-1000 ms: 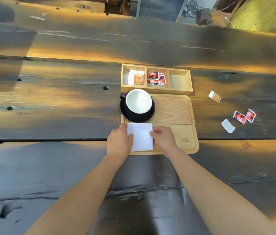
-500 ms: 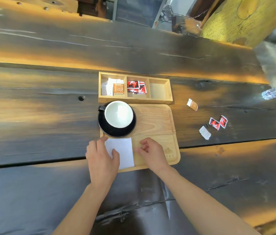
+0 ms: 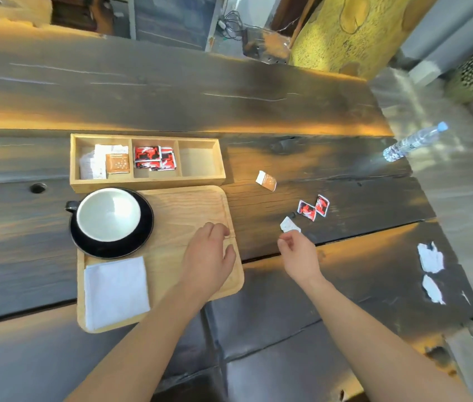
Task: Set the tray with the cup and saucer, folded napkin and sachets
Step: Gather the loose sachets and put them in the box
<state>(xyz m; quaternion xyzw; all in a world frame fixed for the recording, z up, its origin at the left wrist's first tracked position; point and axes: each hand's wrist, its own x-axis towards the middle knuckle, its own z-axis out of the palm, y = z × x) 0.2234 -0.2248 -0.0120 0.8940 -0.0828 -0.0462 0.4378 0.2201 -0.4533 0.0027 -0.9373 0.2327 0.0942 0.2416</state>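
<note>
A wooden tray [image 3: 197, 207] sits on a dark plank counter [image 3: 171, 105], its far-left part taken by a white cup [image 3: 108, 214] standing on a black saucer [image 3: 142, 242], the cup's handle pointing left. A folded white napkin [image 3: 116, 291] lies flat in the tray's near-left corner, just in front of the saucer. The left hand [image 3: 207, 259] hovers over the tray's right side, fingers loosely spread, its grip empty. The right hand [image 3: 299, 253] reaches out over the bare counter to the right of the tray, fingers curled at the near edge of a white sachet [image 3: 289, 224]; whether the grip has closed on it cannot be told. Beyond that sachet lie a pair of red sachets [image 3: 313, 208] and, farther back, a brown sachet [image 3: 266, 181], all loose on the counter. Behind the tray, touching its far edge, a three-part wooden box [image 3: 148, 185] holds white and brown sachets in its left compartment and red ones in the middle. A clear plastic bottle [image 3: 412, 141] lies at the far right
</note>
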